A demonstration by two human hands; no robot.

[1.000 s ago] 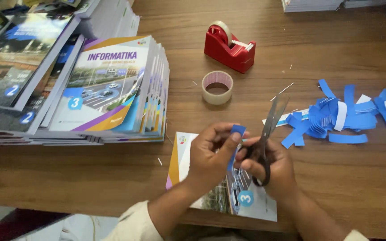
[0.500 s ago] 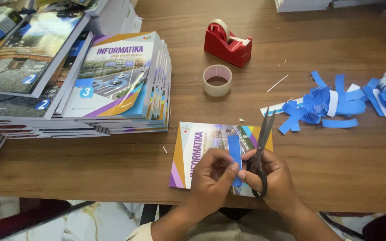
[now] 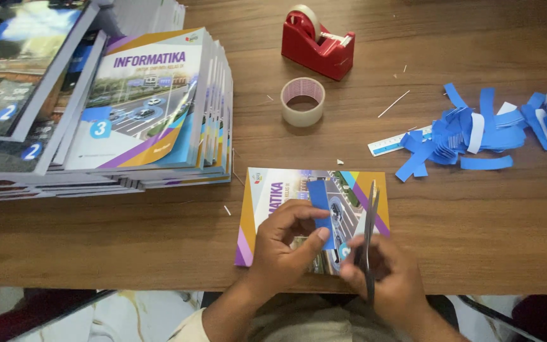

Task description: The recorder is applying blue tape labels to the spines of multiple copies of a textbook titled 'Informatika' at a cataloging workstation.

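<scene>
My left hand pinches a blue paper strip between thumb and fingers, holding it upright over a colourful textbook that lies flat at the table's near edge. My right hand grips a pair of scissors by the handles, the blades pointing away from me just to the right of the strip. Both hands hover above the lower half of the book's cover.
Stacks of textbooks fill the left side. A red tape dispenser and a loose tape roll sit behind the book. A pile of blue paper strips and a ruler lie at the right on the wooden table.
The hands with strip and scissors have moved from the table's middle right towards me, over the flat book. The blue strip now stands more upright and in full view.
</scene>
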